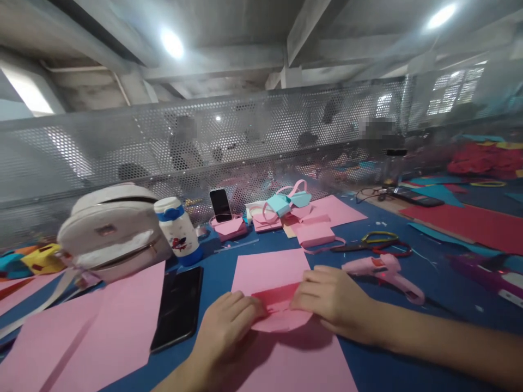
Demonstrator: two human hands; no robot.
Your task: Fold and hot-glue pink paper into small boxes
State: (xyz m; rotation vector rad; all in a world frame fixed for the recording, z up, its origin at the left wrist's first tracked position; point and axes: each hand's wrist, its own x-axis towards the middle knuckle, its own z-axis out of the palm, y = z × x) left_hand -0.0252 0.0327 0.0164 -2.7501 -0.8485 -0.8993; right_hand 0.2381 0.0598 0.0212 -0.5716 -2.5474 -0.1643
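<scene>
A small folded piece of pink paper (281, 313) is gripped at both sides, its darker inner face showing between my hands. My left hand (231, 326) has its fingers curled on the left edge. On the right edge, the fingers of my right hand (333, 302) press down, thumb tucked beneath. Under both hands lies a larger pink sheet (267, 267) flat on the blue table. A pink glue gun (386, 272) rests just beyond my right hand, and scissors (376, 245) with yellow and red handles lie behind it.
To the left are a dark tablet (180, 305), pink sheets (114, 321), a white backpack (116, 228) and a bottle (180, 234). Small pink paper bags (316, 231) and a phone (220, 206) stand at the back before a perforated metal screen (253, 136). Red paper (469, 223) lies right.
</scene>
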